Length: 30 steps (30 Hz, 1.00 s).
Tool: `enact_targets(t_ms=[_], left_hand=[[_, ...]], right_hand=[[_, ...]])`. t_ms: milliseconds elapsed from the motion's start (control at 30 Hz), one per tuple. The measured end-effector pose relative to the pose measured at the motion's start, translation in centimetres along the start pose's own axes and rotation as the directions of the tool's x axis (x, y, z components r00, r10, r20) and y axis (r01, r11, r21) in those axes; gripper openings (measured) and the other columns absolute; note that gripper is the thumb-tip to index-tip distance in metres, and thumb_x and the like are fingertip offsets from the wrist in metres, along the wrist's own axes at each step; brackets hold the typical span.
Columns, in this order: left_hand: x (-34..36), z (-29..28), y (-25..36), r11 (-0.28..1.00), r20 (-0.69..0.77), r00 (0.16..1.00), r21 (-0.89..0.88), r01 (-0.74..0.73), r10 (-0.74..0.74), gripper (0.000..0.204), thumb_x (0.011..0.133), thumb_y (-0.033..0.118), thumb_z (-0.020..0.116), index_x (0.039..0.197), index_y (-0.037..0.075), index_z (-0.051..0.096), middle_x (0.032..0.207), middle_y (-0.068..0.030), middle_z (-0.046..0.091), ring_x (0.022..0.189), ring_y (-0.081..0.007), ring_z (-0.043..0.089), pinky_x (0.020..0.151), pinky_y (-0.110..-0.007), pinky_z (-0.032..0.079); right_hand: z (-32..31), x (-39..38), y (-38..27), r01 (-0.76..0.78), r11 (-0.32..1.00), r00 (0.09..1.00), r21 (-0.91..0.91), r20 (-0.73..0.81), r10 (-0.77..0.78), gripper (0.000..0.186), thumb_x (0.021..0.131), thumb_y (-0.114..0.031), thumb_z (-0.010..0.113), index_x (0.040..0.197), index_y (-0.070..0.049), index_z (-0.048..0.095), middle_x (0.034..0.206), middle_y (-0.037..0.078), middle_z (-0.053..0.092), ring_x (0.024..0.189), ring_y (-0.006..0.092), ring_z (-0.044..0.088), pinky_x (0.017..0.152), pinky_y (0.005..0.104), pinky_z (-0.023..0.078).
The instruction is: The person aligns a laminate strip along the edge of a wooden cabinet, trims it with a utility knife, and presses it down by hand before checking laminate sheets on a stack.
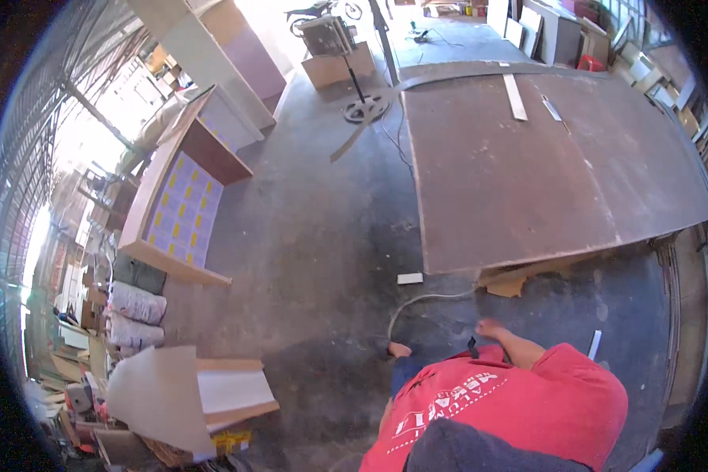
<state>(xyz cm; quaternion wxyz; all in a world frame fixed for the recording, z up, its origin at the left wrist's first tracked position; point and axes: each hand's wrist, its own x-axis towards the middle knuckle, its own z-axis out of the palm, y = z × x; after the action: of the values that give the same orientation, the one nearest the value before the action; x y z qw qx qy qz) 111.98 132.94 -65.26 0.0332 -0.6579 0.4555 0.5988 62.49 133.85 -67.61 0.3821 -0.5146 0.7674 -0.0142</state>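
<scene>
My right hand (491, 327) is in front of my red shirt (480, 405), with the forearm bent across from the right sleeve. Its fingers look curled in, and whatever they may hold is too small to make out. A short black piece (472, 344) shows close by, against the shirt. Of my left arm only a sliver of skin shows beside the shirt; the left hand is hidden. A bare foot (400, 349) stands below a dark blue trouser leg. Beside it a pale cable or hose (417, 300) curves over the floor toward a torn brown cardboard piece (505, 285).
A large brown-topped table (503, 181) stands ahead on the right, bearing a pale strip (514, 97). A small white block (410, 278) lies near its corner. An open wooden cabinet frame (236, 164) stands left. A floor fan (328, 37) is farther off. Pale boards (159, 397) lean at lower left.
</scene>
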Motion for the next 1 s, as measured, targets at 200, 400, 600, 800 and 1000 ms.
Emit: enact_targets(t_ms=[200, 400, 600, 800, 1000], left_hand=[[9.4, -20.9, 9.0, 0.656, 0.308, 0.917, -0.642, 0.396, -0.252, 0.028, 0.092, 0.015, 0.044, 0.103, 0.000, 0.064, 0.101, -0.0181, 0.070, 0.080, -0.0268, 0.069, 0.062, -0.037, 0.054], [17.4, -38.3, 21.8, 0.924, -0.167, 0.932, 0.270, -0.270, 0.321, 0.017, 0.088, 0.009, 0.049, 0.098, 0.006, 0.062, 0.077, -0.0091, 0.066, 0.057, -0.0222, 0.063, 0.045, -0.031, 0.044], [26.9, -49.6, 31.6, 0.702, -0.170, 0.984, -0.707, -0.086, -0.052, 0.036, 0.088, 0.012, 0.058, 0.123, 0.014, 0.051, 0.096, -0.0090, 0.065, 0.079, -0.0228, 0.067, 0.053, -0.034, 0.047], [31.4, -53.1, 30.6, 0.967, -0.261, 0.965, -0.244, -0.067, 0.001, 0.020, 0.085, 0.016, 0.061, 0.104, 0.011, 0.064, 0.090, -0.0082, 0.068, 0.075, -0.0249, 0.067, 0.057, -0.040, 0.051], [33.5, -51.8, 30.2, 0.590, -0.058, 0.990, 0.807, -0.031, 0.130, 0.014, 0.080, 0.020, 0.064, 0.085, 0.008, 0.072, 0.083, -0.0110, 0.071, 0.068, -0.0283, 0.067, 0.060, -0.042, 0.054]], right_hand=[[3.8, 0.9, -2.3, -0.492, 0.870, 0.821, -0.027, 0.318, 0.474, 0.038, 0.085, -0.037, 0.059, 0.105, -0.007, 0.070, 0.102, 0.019, 0.069, 0.095, 0.0356, 0.067, 0.079, 0.0474, 0.053], [-1.6, 11.2, -14.8, -0.414, 0.873, 0.910, 0.258, 0.122, 0.396, 0.034, 0.084, -0.034, 0.061, 0.102, -0.006, 0.070, 0.099, 0.017, 0.070, 0.091, 0.0344, 0.068, 0.077, 0.0457, 0.053], [-4.9, 25.1, -26.3, -0.311, 0.899, 0.950, 0.308, 0.109, 0.292, 0.030, 0.084, -0.031, 0.062, 0.098, -0.006, 0.070, 0.096, 0.015, 0.071, 0.087, 0.0331, 0.068, 0.075, 0.0440, 0.054], [-12.2, 44.0, -30.4, -0.123, 0.991, 0.979, 0.045, 0.172, 0.114, 0.026, 0.083, -0.029, 0.064, 0.094, -0.006, 0.071, 0.093, 0.013, 0.072, 0.083, 0.0318, 0.069, 0.074, 0.0424, 0.054], [-29.3, 68.2, -44.4, 0.148, 0.987, 0.989, 0.063, -0.029, -0.147, 0.020, 0.085, -0.024, 0.065, 0.087, -0.005, 0.069, 0.081, 0.011, 0.071, 0.068, 0.0269, 0.068, 0.063, 0.0395, 0.054]])
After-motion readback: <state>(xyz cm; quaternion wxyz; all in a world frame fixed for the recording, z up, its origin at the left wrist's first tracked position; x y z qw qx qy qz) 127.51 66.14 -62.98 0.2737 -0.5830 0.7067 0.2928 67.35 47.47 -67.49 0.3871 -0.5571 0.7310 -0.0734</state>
